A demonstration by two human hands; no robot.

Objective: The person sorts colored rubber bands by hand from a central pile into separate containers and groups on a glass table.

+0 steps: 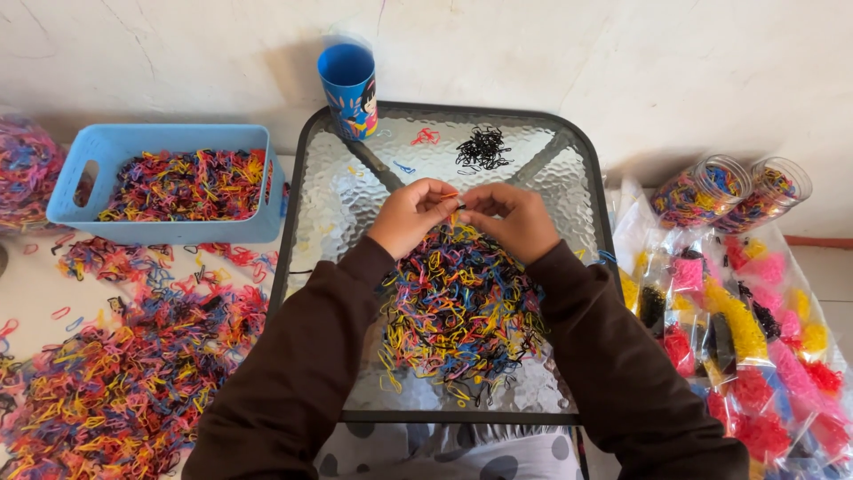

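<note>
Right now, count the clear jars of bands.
2: one jar and a second jar lie on their sides, side by side, right of the glass table, against the wall. Others may be out of view.

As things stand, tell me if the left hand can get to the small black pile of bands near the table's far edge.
Probably yes. The left hand sits just short of the black pile, with only bare glass table between them; the blue cup stands off to the side.

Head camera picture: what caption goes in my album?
Both hands, left hand and right hand, pinch bands above a colourful band pile on a glass table.
</note>
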